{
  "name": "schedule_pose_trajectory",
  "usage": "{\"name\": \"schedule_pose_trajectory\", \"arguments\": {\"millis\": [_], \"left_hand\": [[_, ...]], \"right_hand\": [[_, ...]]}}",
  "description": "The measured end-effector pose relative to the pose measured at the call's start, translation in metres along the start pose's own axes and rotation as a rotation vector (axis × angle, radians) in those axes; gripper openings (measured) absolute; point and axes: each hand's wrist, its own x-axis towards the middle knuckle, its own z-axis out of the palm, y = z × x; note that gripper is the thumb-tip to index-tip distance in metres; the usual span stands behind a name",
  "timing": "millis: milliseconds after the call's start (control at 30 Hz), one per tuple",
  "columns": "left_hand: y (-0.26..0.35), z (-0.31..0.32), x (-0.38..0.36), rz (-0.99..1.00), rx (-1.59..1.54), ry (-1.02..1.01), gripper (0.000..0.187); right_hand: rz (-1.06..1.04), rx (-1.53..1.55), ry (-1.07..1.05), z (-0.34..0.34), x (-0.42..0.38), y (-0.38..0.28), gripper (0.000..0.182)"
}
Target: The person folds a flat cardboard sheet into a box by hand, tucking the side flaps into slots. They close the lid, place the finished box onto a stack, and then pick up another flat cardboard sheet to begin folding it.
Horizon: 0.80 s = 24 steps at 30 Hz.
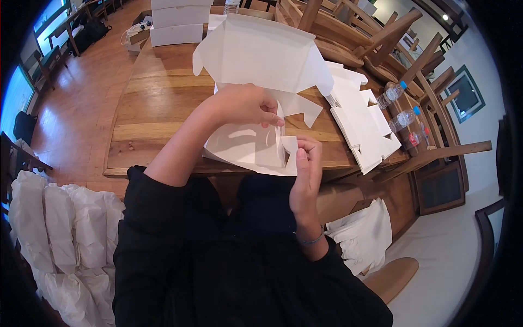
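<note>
- Currently a flat white cardboard box blank (261, 60) is half raised over the near edge of the wooden tabletop (158, 98), its lower panel resting at that edge just in front of the person's body
- left hand (242, 106) lies on the middle of the blank, fingers (271, 111) curled and pinching a side flap near its fold line
- right hand (306, 169) comes up from below, thumb and fingertips closed on the small corner tab at the blank's near right edge
- both hands are grasping card, neither is free
- big top panel stands up and leans away from the person, notched flaps hanging off its sides
- judgement: thin card, very light, stiff across flat panels but bends easily at the scored folds; creases or tears if pinched hard at the notches
- judgement: surface looks smooth, so a pinch close to a fold line holds better than one at a loose flap tip
- stack of more flat blanks (365, 128) lies to the right on the tabletop, just beside the held one
- folded white boxes (177, 22) are stacked at the far end
- plastic water bottles (400, 106) lie further right, past the blanks
- white bags (65, 234) sit on the floor at the left; wooden chairs (381, 38) are piled behind
</note>
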Motion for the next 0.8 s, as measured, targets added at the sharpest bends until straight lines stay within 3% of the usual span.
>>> {"name": "schedule_pose_trajectory", "arguments": {"millis": [67,167,367,567,667,767,800], "left_hand": [[0.0,0.001,0.0,0.02,-0.009,-0.001,0.04],[-0.001,0.003,0.002,0.053,-0.06,-0.013,0.038],[0.002,0.006,0.004,0.082,-0.185,-0.051,0.035],[-0.001,0.008,0.007,0.091,-0.201,-0.06,0.032],[-0.006,0.012,0.008,0.106,-0.221,-0.042,0.033],[-0.005,0.009,0.006,0.123,-0.221,-0.037,0.033],[-0.003,0.009,0.006,0.128,-0.207,-0.033,0.033]], "right_hand": [[0.184,0.115,-0.021,-0.008,-0.001,-0.009,0.014],[0.246,-0.011,-0.089,-0.022,0.007,-0.017,0.015],[0.185,-0.107,-0.048,-0.015,0.028,-0.027,0.015],[0.272,-0.282,-0.138,-0.009,0.05,-0.027,0.018],[0.266,-0.289,-0.196,-0.009,0.058,-0.021,0.022],[0.496,-0.048,-0.291,-0.027,0.067,-0.011,0.024],[0.4,-0.085,-0.172,-0.029,0.07,-0.006,0.024]]}}
